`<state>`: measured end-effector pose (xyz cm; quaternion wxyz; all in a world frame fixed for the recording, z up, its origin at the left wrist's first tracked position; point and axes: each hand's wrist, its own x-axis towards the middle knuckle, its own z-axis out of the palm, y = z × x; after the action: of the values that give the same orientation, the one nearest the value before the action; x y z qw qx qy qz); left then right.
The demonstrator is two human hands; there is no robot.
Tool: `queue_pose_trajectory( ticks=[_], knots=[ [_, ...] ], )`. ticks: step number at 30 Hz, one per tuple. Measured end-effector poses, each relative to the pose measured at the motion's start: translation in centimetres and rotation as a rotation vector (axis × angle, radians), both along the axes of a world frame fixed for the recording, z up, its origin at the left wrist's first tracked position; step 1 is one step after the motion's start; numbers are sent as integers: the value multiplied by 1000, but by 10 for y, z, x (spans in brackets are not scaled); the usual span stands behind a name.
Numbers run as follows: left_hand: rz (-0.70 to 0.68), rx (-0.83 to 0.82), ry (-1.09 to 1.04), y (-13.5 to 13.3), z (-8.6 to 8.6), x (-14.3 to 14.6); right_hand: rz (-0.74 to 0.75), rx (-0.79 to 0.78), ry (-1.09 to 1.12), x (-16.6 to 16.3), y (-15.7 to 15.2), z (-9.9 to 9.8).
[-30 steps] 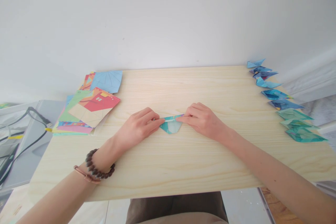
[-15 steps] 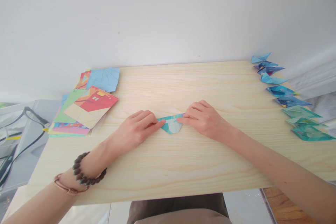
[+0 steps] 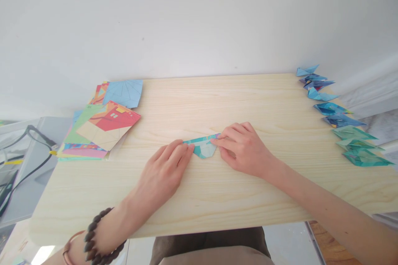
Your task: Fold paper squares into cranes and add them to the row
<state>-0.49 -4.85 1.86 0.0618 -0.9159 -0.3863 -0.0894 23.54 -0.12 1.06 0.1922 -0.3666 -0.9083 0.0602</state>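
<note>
A small piece of origami paper (image 3: 204, 149), teal and pale blue, lies folded flat on the table in front of me. Its upper edge is a long straight strip and its lower part narrows to a blunt bottom. Over the left tip, my left hand (image 3: 166, 168) presses with its fingers close together. My right hand (image 3: 245, 148) pinches the right tip between thumb and fingers, where a bit of purple shows. Both tips are partly hidden under the fingertips.
Colourful printed paper sheets (image 3: 115, 124) lie stacked on the left of the wooden table (image 3: 199, 198). Several folded paper pieces (image 3: 337, 121), blue and green, line the right edge. Black cables (image 3: 27, 132) run beyond the left edge; a white wall (image 3: 199, 20) stands behind.
My left hand has turned and shifted slightly, its fingers now pointing further forward onto the left tip. My right hand has rotated a little, its lower fingers showing more. The paper stays nearly in place.
</note>
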Motion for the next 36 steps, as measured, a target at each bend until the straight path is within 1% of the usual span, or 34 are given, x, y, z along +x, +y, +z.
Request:
queue_pose_trajectory(
  ticks=[4, 7, 10, 15, 18, 24, 36],
  knots=[
    [28, -32, 2, 0, 0, 3, -259, -153, 111, -25, 4, 4],
    [30, -38, -9, 1, -1, 1, -344, -225, 169, -39, 7, -1],
    [20, -31, -36, 3, -2, 0, -378, -246, 179, -45, 7, -5],
    [7, -19, -64, 6, -2, 0, -389, -254, 151, -45, 5, -5],
    [28, -19, -52, 7, -1, 1, -382, -261, 153, -43, 6, -5],
    [65, -35, -42, 8, 3, 6, -364, -293, 189, -38, 7, -3],
    [61, -38, -67, 8, 4, 5, -301, -379, 298, -18, 9, 1]
  ],
)
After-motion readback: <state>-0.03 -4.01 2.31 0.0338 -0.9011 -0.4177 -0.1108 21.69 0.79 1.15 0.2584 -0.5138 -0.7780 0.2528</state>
